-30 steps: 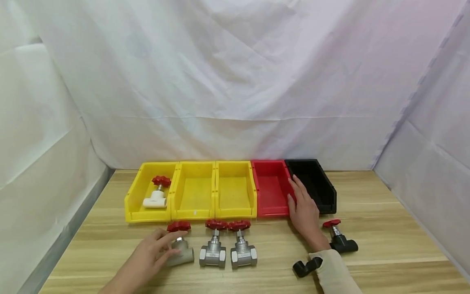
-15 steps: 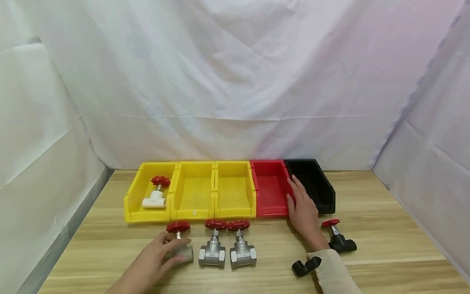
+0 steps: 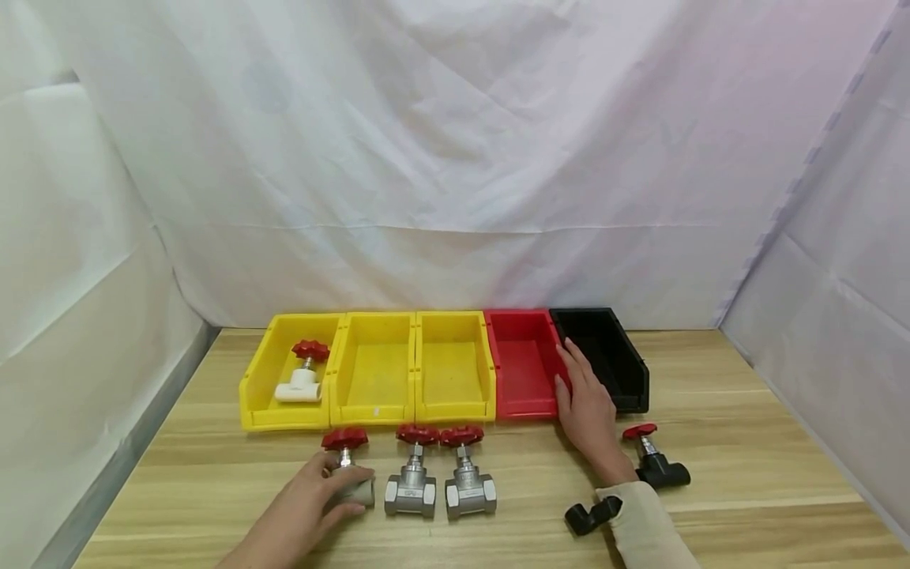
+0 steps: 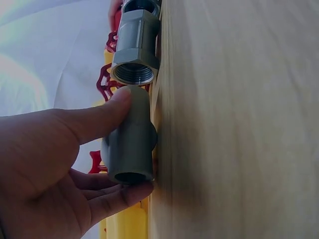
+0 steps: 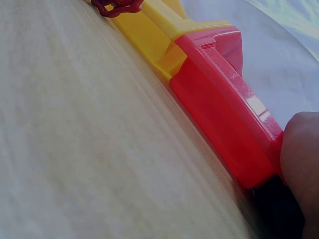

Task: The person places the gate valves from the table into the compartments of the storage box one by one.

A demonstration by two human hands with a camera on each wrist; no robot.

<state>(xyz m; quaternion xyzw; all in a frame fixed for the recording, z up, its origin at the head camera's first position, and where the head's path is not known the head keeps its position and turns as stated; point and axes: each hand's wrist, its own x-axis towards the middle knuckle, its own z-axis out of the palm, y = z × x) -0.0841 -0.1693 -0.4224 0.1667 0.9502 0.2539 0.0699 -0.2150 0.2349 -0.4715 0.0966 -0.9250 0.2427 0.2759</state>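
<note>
My left hand (image 3: 307,499) grips a grey plastic valve (image 3: 364,494) with a red handwheel, at the left of the row on the table. In the left wrist view the thumb lies on the valve's grey body (image 4: 130,142), and the fingers reach round its other side. My right hand (image 3: 592,411) rests with extended fingers where the red bin (image 3: 526,407) and the black bin (image 3: 635,403) meet; part of it shows at the right edge of the right wrist view.
Two steel valves (image 3: 411,494) with red handwheels stand beside the grey one. A white valve (image 3: 300,386) lies in the leftmost yellow bin (image 3: 284,419). Two more yellow bins (image 3: 373,415) adjoin it. Near the right forearm is a black valve (image 3: 661,472) with a red handle.
My left hand has moved slightly right and its thumb and fingers have closed onto the grey valve. The right hand holds its place against the bins.
</note>
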